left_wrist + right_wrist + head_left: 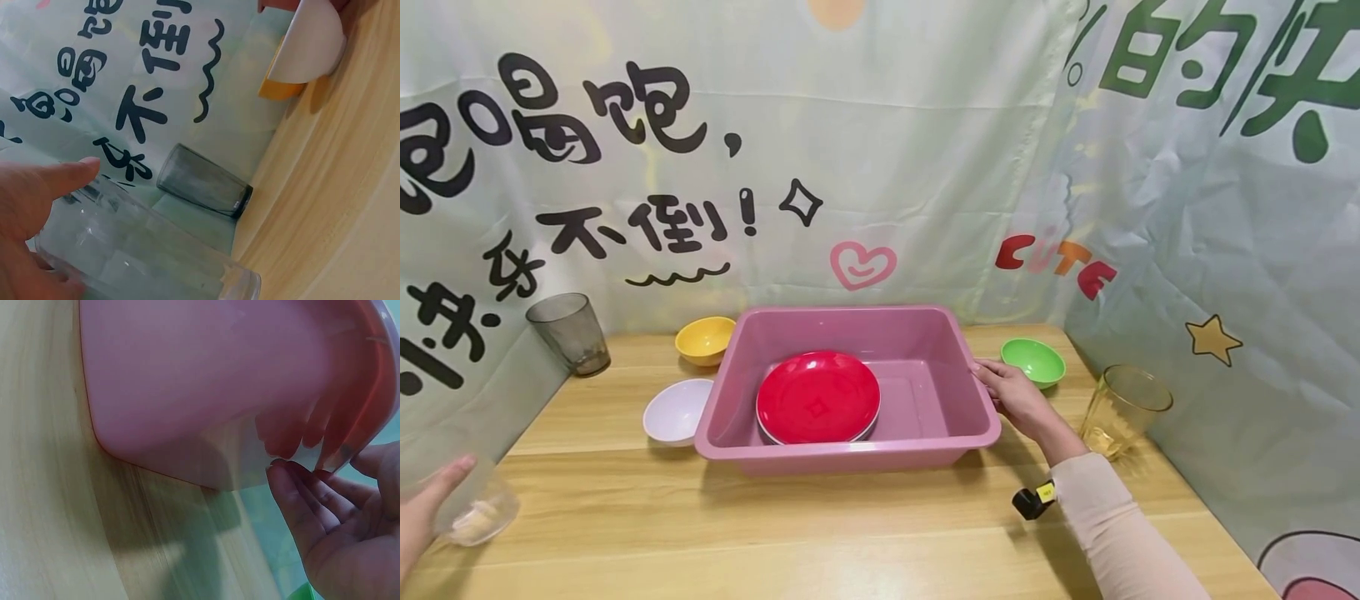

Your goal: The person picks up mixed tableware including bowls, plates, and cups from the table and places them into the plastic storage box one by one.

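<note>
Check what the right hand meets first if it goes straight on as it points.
Most likely the side of the pink basin: the right hand seems to grip its edge, though fingertip depth is unclear.

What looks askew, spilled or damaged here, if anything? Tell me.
Nothing stands out. The white bowl, yellow bowl, green bowl, grey cup and amber cup stand upright; the red plate lies face up in the pink basin. No spill or crack shows.

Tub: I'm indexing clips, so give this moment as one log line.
left hand: holds clear cup | right hand: grips tub | red plate: in tub
</note>
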A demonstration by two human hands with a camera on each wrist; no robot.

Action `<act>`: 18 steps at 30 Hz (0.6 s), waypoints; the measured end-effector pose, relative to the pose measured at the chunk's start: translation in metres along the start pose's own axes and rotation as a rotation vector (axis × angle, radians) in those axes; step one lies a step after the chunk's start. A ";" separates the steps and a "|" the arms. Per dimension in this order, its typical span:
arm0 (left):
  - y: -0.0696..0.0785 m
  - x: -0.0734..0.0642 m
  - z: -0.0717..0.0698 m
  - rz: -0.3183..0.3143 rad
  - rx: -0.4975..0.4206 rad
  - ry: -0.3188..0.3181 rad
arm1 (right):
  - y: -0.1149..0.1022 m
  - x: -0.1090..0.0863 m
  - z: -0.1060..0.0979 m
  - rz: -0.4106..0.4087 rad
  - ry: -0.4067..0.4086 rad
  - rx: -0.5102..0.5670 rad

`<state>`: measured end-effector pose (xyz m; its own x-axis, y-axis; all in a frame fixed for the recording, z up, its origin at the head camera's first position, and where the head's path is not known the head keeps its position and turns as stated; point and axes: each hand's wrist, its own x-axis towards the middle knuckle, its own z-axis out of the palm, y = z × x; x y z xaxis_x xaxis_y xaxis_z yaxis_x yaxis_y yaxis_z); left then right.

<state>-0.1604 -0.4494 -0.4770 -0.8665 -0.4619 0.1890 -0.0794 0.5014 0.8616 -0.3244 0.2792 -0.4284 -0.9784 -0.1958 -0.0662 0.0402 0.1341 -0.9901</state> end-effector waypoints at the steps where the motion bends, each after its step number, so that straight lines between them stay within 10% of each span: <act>1: 0.009 -0.003 0.002 -0.011 0.010 0.054 | 0.000 0.000 0.000 0.001 -0.001 0.002; 5: 0.041 -0.013 0.012 -0.053 -0.057 0.326 | 0.000 0.000 -0.001 0.008 -0.006 0.011; 18: 0.028 -0.004 0.015 -0.182 -0.072 0.275 | 0.000 0.001 -0.004 0.008 -0.035 -0.017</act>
<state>-0.1668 -0.4230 -0.4608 -0.6750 -0.7242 0.1410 -0.1765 0.3441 0.9222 -0.3259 0.2828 -0.4280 -0.9703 -0.2287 -0.0786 0.0441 0.1523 -0.9874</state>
